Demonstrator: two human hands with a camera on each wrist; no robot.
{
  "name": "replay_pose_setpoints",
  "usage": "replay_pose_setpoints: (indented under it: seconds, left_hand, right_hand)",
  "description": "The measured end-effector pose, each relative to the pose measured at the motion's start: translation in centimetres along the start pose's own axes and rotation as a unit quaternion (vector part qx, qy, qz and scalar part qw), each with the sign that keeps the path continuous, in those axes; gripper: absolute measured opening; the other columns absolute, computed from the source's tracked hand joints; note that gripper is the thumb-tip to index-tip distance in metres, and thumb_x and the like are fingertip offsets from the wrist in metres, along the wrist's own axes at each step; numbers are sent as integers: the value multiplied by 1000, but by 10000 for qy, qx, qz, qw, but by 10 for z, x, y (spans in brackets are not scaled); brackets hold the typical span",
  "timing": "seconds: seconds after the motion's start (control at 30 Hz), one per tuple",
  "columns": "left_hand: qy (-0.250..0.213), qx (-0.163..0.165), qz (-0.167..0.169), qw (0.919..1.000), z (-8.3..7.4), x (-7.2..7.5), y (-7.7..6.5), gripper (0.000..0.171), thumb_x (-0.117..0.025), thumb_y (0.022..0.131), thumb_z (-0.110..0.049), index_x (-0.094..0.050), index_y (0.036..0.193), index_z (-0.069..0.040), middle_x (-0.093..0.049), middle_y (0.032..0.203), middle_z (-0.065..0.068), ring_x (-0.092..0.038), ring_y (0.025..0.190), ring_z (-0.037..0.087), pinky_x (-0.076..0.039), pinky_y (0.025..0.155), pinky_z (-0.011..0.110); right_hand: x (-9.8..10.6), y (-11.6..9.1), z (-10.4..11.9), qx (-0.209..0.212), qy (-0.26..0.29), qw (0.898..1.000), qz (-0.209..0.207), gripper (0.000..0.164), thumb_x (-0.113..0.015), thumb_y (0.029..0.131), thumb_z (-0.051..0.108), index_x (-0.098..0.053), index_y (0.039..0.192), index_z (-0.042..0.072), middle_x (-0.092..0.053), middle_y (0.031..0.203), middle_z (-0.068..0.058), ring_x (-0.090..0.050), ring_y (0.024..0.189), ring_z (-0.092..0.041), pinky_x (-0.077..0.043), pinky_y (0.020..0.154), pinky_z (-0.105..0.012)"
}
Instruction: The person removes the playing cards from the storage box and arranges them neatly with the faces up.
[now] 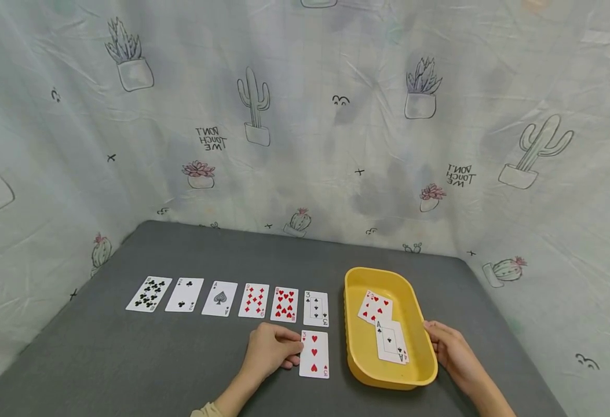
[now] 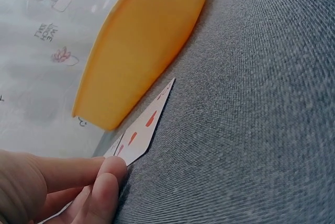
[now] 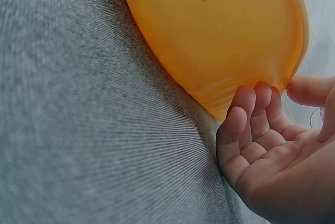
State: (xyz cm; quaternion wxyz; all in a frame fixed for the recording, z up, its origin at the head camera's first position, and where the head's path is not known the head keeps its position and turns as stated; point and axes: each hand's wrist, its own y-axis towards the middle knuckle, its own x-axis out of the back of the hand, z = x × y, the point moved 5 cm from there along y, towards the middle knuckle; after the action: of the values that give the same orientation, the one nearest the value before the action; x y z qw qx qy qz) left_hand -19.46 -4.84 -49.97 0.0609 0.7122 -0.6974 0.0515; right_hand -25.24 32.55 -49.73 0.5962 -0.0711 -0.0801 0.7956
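My left hand [image 1: 272, 351] pinches the left edge of a three of hearts playing card [image 1: 314, 354], thumb and fingertips together there. The card lies face up close over the dark tabletop, just below a three of clubs [image 1: 316, 308]. In the left wrist view, the fingertips [image 2: 116, 167] are at the card's near end. My right hand [image 1: 453, 356] holds the right side of a yellow plastic tray [image 1: 354, 324]. Its curled fingers press the outer wall and the thumb is at the rim. Inside the tray lie a hearts card [image 1: 375, 307] and an overlapping ace [image 1: 390, 340].
Several face-up cards make a row to the left of the tray, among them a two of clubs [image 1: 184, 295], an ace of spades [image 1: 219, 298] and a diamonds card [image 1: 254, 300]. A pale curtain [image 1: 305, 116] printed with potted cacti surrounds the grey cloth-covered table [image 1: 143, 353].
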Motion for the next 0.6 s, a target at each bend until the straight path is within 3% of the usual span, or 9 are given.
replay_pose_setpoints:
  seconds: [0.6]
  left_hand:
    - [-39, 11, 76, 10000, 5, 0, 1, 9, -77, 80, -1, -73, 86, 4, -69, 66, 7, -68, 54, 22, -56, 48, 33]
  right_hand:
    - [0, 1, -1, -111, 7, 9999, -93, 38, -46, 106, 30, -58, 112, -6, -67, 95, -10, -64, 84, -18, -56, 75, -35]
